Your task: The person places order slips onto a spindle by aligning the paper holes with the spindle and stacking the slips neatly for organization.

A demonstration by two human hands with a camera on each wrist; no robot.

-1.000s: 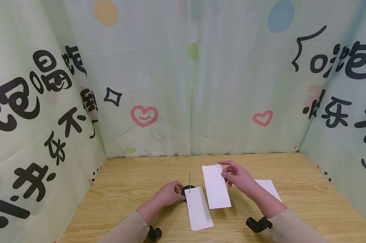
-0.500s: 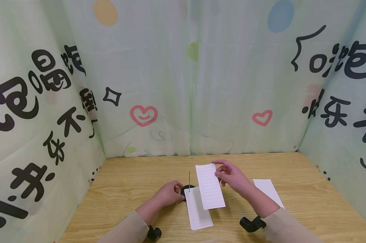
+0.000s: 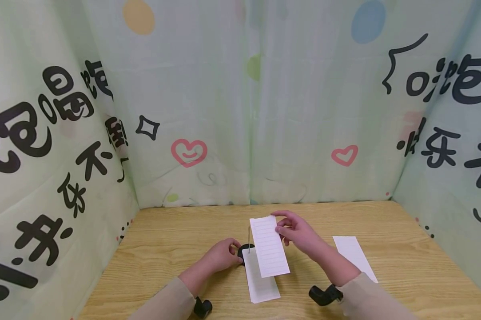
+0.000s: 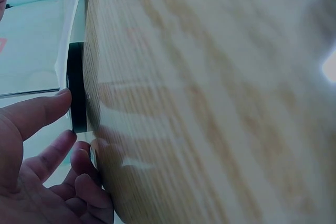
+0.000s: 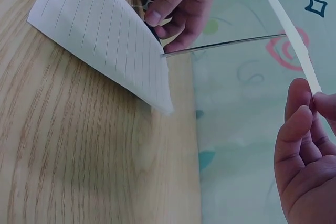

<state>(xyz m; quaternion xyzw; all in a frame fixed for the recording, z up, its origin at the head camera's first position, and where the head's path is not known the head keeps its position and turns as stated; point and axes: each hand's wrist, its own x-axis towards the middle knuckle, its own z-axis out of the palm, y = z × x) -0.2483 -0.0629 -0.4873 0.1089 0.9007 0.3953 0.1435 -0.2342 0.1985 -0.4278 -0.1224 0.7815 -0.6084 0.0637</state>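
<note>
My left hand [image 3: 225, 255] holds the round black base [image 4: 77, 77] of a bill spike, with the thumb at its upper face in the left wrist view. The spike's thin metal rod [image 5: 226, 43] rises from the base. Lined paper [image 3: 264, 289] is pierced on it low down and slants to the table. My right hand [image 3: 298, 233] pinches another lined paper sheet [image 3: 269, 249] by its right edge near the top. In the head view this sheet overlaps the pierced paper, its upper left edge beside the rod. The right wrist view shows the sheet edge-on at the rod's tip.
More white paper [image 3: 354, 255] lies on the wooden table [image 3: 176, 226] to the right, partly behind my right forearm. Printed curtains [image 3: 224, 98] enclose the back and both sides. Black wrist cameras [image 3: 324, 295] are worn at both wrists.
My right hand has moved left with the lined sheet, from beside the spike to over the pierced paper. The left hand has stayed at the base.
</note>
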